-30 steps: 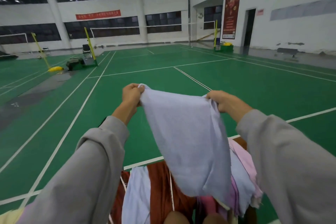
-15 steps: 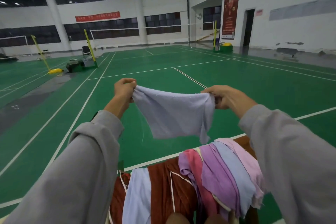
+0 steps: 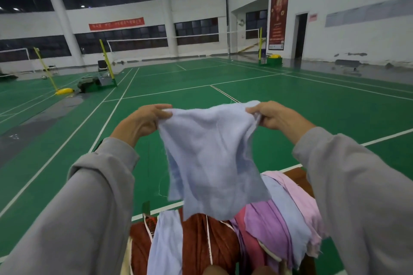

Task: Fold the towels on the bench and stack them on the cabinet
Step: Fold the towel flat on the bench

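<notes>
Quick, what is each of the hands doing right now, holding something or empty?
Left hand: closed, pinching one top corner of the light blue towel.
Right hand: closed, pinching its other top corner.

Loose grey long sleeves [image 3: 93, 203] cover both arms.

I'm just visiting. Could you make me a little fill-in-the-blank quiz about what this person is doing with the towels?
The left hand and the right hand each pinch a top corner of a light ____ towel.
Behind it, the floor is painted ____.
The heap of pink and purple towels lies closest to the person's ____ sleeve.
Missing words: blue; green; right.
</notes>
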